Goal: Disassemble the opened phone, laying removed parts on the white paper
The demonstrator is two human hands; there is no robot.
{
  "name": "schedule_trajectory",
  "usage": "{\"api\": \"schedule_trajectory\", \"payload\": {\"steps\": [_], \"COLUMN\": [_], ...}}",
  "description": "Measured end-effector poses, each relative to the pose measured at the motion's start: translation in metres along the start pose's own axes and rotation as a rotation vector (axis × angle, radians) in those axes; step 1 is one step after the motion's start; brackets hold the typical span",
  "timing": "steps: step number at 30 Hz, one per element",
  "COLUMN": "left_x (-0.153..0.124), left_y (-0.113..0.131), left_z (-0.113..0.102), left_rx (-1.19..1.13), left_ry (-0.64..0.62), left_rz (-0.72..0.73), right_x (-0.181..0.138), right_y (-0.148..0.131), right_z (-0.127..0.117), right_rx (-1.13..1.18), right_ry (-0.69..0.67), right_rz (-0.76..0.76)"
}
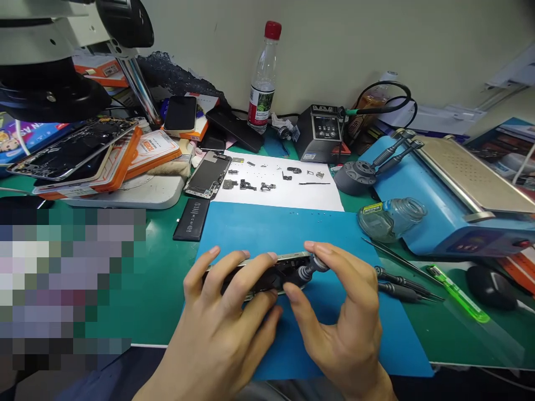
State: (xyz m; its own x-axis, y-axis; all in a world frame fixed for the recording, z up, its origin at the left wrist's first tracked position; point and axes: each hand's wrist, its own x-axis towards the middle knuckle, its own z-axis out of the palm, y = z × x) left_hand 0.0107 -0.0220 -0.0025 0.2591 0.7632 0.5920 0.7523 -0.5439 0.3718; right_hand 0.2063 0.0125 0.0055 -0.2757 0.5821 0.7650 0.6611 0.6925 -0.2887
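Observation:
My left hand [225, 312] is closed around an opened phone housing [288, 257], its fingers over the far edge and its thumb side underneath. The housing is tilted above the blue mat [246, 223], and part of its dark inside shows. My right hand [346, 312] is at the housing's right end. Its index finger and thumb are curled about a short grey screwdriver [307, 271], whose tip I cannot make out. Beyond the mat, a removed phone screen [209, 174] and a black battery [192, 220] lie to the left.
Small phone parts [246, 185] are spread on white paper [284, 200]. To the right are loose screwdrivers [403, 287], a glass jar [390, 219], a green-handled tool [460, 292] and a blue machine [443, 223]. A bottle [262, 100] stands behind; a microscope [54, 83] overhangs the left.

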Motion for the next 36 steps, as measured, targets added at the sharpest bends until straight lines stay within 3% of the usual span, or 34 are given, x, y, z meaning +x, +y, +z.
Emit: {"api": "schedule_trajectory", "payload": {"steps": [4,8,16,20,22,26,36], "left_x": [0.001,0.001,0.003,0.003,0.002,0.001,0.001], "left_y": [0.000,-0.001,-0.002,0.001,0.001,-0.001,-0.001], "left_z": [0.000,0.000,0.000,0.000,-0.001,0.000,0.004], "left_rx": [0.016,0.020,0.013,0.017,0.022,0.009,0.015], "left_ry": [-0.001,-0.014,-0.022,-0.020,-0.026,-0.031,0.027], "left_rz": [-0.008,-0.012,-0.046,-0.068,-0.064,-0.052,-0.043], "right_x": [0.000,-0.003,-0.007,-0.001,0.000,-0.003,-0.006], "right_y": [-0.001,0.000,-0.007,-0.006,-0.005,-0.005,-0.002], "right_z": [-0.001,0.001,-0.003,-0.007,-0.006,-0.002,0.001], "right_rx": [-0.076,0.066,0.430,0.552,0.526,0.333,0.229], "right_ry": [0.026,0.000,0.050,-0.035,-0.011,0.163,0.054], "right_rz": [-0.024,0.015,0.372,0.287,0.282,0.387,0.393]}}
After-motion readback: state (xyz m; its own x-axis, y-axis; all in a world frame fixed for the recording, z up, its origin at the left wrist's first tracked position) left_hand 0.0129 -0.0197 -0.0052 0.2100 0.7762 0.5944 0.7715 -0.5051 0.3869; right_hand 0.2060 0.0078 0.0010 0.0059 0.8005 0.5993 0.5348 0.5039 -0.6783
